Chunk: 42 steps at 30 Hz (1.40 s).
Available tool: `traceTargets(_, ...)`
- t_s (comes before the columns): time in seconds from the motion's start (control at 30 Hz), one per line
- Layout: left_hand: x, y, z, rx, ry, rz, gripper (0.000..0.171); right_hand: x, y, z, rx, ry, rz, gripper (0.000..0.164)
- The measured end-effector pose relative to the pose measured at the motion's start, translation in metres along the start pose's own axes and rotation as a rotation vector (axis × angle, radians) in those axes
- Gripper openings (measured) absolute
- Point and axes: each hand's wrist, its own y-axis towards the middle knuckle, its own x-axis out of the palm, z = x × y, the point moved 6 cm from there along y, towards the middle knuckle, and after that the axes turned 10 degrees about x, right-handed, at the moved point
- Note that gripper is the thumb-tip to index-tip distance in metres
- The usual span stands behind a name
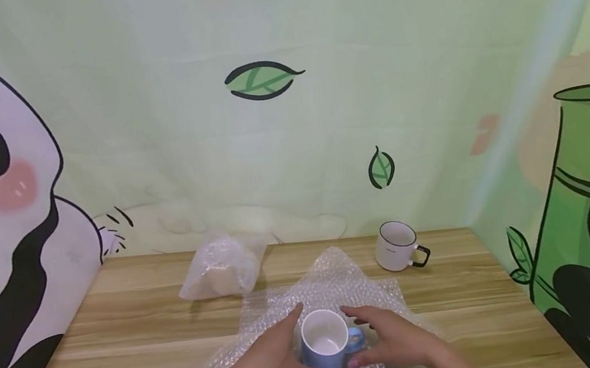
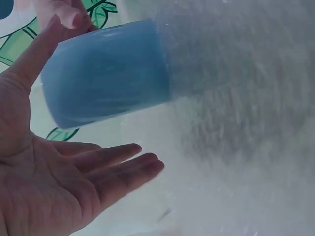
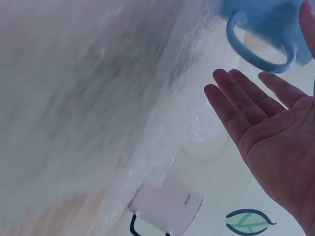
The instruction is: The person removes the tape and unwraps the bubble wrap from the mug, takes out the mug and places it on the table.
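Note:
A blue mug point(image 1: 328, 358) with a white inside stands upright on a sheet of bubble wrap point(image 1: 336, 275), its handle turned to the right. My left hand point(image 1: 273, 353) is at the mug's left side, fingers spread and extended; the left wrist view shows a gap between its fingers and the blue mug point(image 2: 108, 73). On the other side, my right hand point(image 1: 392, 334) reaches round the handle with its palm facing the mug. In the right wrist view the fingers point(image 3: 246, 103) are straight and lie beside the blue handle point(image 3: 256, 59).
A white mug point(image 1: 391, 249) with a dark rim and handle stands at the back right of the wooden table point(image 1: 140, 331). At the back left lies a bubble-wrapped bundle point(image 1: 223, 269). Behind the table hangs a printed panda backdrop point(image 1: 180, 131).

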Motion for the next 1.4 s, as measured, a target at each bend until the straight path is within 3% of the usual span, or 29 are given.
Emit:
traceTargets(0.23, 0.009, 0.01, -0.006, 0.028, -0.1, 0.023, 0.124, 0.011, 0.011, -0.004, 0.0, 0.129, -0.019, 0.086)
traceTargets(0.6, 0.016, 0.013, -0.011, 0.043, -0.173, 0.063, 0.083, 0.02, 0.013, -0.005, 0.036, 0.122, 0.006, 0.073)
traceTargets(1.03, 0.014, 0.013, -0.01, 0.056, -0.21, 0.048, 0.082, 0.021, 0.012, -0.007, -0.009, 0.13, -0.035, 0.068)
traceTargets(1.4, 0.012, 0.015, -0.01, 0.04, -0.282, 0.019, 0.078, 0.019, 0.011, -0.008, 0.003, 0.114, -0.027, 0.064)
